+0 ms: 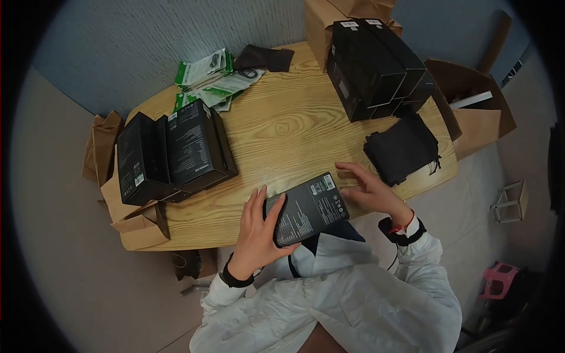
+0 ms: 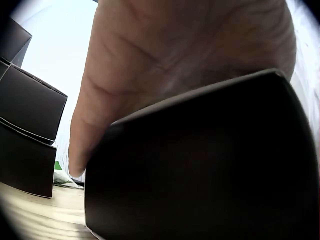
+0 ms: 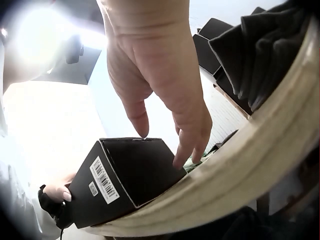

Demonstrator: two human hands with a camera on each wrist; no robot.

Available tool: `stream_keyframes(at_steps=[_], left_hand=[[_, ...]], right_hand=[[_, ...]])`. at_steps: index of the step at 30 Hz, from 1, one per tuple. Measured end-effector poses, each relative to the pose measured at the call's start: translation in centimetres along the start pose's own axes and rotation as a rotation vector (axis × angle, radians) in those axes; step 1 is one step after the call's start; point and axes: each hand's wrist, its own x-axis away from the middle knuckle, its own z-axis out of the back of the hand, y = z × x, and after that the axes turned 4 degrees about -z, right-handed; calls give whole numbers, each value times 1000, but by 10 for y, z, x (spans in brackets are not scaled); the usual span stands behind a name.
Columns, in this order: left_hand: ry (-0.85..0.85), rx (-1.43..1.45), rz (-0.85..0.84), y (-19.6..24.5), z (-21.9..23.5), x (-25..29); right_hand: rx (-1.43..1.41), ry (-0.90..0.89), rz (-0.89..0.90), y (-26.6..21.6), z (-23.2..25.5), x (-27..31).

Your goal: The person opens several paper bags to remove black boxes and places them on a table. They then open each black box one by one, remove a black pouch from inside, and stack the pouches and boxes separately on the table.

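Note:
A flat black box (image 1: pixel 312 209) with printed text and a barcode label lies at the table's near edge, close to the person's body. The left hand (image 1: pixel 257 228) grips its left end, thumb at the near side and fingers toward the far side; in the left wrist view the palm (image 2: pixel 190 45) spans over the dark end. At the other end is the right hand (image 1: pixel 374 191), its fingers spread and loosely bent. The right wrist view has its thumb tip right at the top edge of the box (image 3: pixel 145 170) and its fingertips beside the far corner.
Black boxes (image 1: pixel 188 144) stand at the left, and more boxes (image 1: pixel 376 70) are stacked back right. Black cloth pouches (image 1: pixel 403 147) lie at the right edge. Green-and-white packets (image 1: pixel 206 76) and a dark cloth (image 1: pixel 265 57) are at the back. An open carton (image 1: pixel 477 126) stands beyond the right edge.

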Motion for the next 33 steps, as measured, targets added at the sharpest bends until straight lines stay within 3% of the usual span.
stream_keyframes(at_steps=[3,5,6,14,20,33], left_hand=[[-58,-62,9,3,2,-1],[-100,-79,28,5,4,-3],[-111,-86,25,5,3,-3],[-128,-139,27,8,3,-5],[-186,-122,57,5,9,-9],[-192,-138,27,1,18,-8]], right_hand=[[-45,-18,3,23,1,-2],[-328,-66,-112,29,-2,-5],[-340,-62,-109,30,-2,-6],[-148,-25,-104,24,-6,-12],[62,51,-65,-10,-10,-17],[139,126,-158,-31,32,0]])
